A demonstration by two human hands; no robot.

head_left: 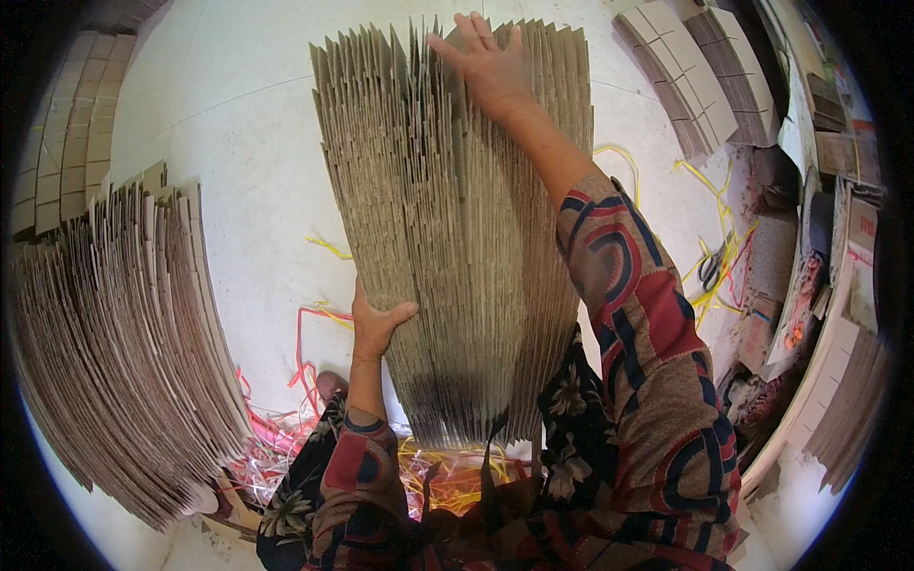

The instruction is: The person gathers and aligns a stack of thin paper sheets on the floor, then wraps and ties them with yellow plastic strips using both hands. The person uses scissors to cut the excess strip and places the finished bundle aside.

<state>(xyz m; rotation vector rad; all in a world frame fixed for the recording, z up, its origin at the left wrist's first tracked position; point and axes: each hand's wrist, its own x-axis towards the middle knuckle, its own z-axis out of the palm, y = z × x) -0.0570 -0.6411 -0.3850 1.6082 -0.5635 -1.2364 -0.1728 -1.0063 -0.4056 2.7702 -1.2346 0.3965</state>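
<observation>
Nearest, tangled red-and-yellow plastic strapping (271, 462) could trip me if I shift. My left hand (374, 328) lays its thumb on the thick bundle of grey-brown cardboard sheets (476, 238) before me; its other fingers are hidden, grip unreadable. My right hand (490, 74) spreads open over the far end, where uneven pressure could splay it.

Gry-brn cardbd stack (452, 238), red/navy-patt. sleeves (652, 357)

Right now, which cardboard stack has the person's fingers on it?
The middle stack: left fingers on its left side, right fingers at its far end. No fingers touch the left stack or upper-right stacks.
</observation>
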